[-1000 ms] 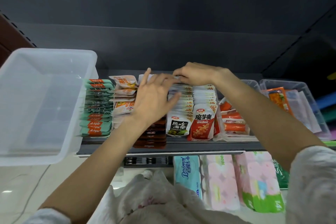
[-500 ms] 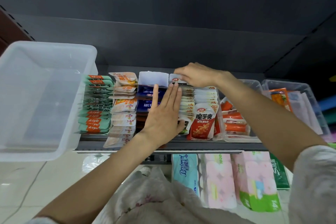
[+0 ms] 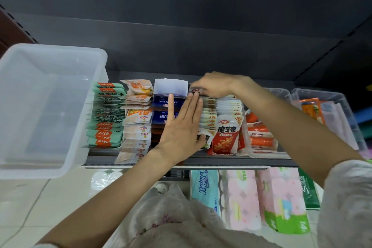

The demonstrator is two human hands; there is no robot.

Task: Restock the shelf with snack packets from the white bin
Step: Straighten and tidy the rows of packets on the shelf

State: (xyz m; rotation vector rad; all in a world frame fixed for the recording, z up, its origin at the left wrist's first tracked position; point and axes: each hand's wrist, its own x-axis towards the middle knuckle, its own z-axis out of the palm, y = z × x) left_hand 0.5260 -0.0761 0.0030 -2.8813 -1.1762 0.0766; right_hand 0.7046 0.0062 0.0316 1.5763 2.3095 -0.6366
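Note:
The translucent white bin stands on the left end of the shelf; nothing shows inside it. Rows of snack packets fill the shelf. My left hand lies flat, fingers straight, against the left side of a row of white packets, with its thumb on the front packet. My right hand reaches to the back of that same row, fingers pinched on a small snack packet. A red and white packet stands at the front of the neighbouring row.
Green packets, beige packets and dark blue packets behind a white card box sit left of my hands. Clear trays hold orange snacks on the right. Tissue packs and pink rolls stand below the shelf.
My left hand slid from the back of the rows toward the front and now rests flat beside the white packets, uncovering the white card box. My right hand stayed at the back.

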